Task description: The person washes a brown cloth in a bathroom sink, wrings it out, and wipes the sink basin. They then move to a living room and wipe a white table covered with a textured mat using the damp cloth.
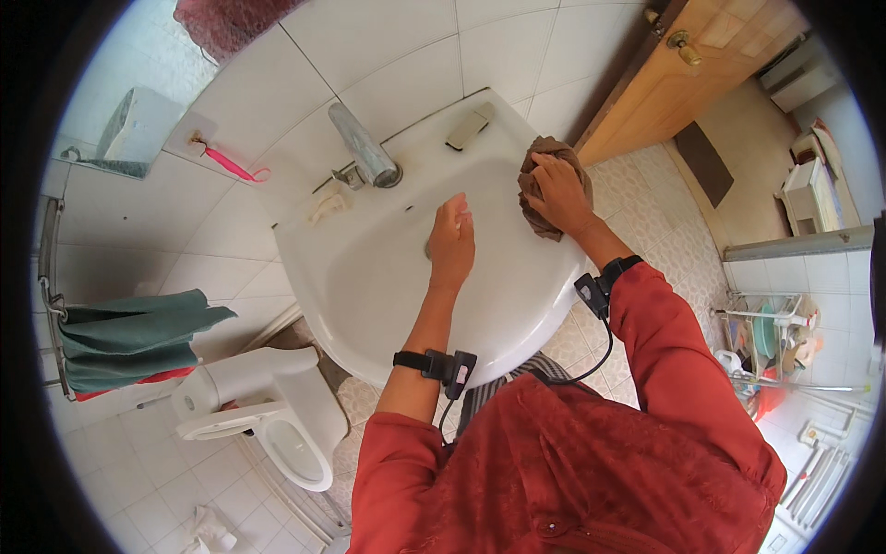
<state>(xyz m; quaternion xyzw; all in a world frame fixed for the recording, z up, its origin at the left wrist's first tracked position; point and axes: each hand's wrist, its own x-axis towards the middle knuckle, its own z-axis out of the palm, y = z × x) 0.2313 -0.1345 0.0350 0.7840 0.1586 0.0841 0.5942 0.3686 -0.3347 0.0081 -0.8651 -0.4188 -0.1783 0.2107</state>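
Observation:
A white ceramic washbasin [387, 277] lies before me. Over its middle hovers my left hand [453, 242], fingers loosely bent with nothing visible in them; it partly covers the drain. My right hand [561, 194] grips a crumpled brown cloth [540, 225] against the basin's right rim. The cloth hangs partly over that edge. At the back of the basin stand a metal faucet [363, 145] and, to its right, a greenish bar-shaped object [471, 126]. A pale scrap, perhaps soap [329, 206], sits left of the faucet.
A pink strap [232, 165] hangs from a wall hook. Green towels [131, 339] hang on the left rail above a toilet [291, 443]. A wooden door [685, 76] stands ajar behind the basin's right side. A wire rack [768, 325] with several items is far right.

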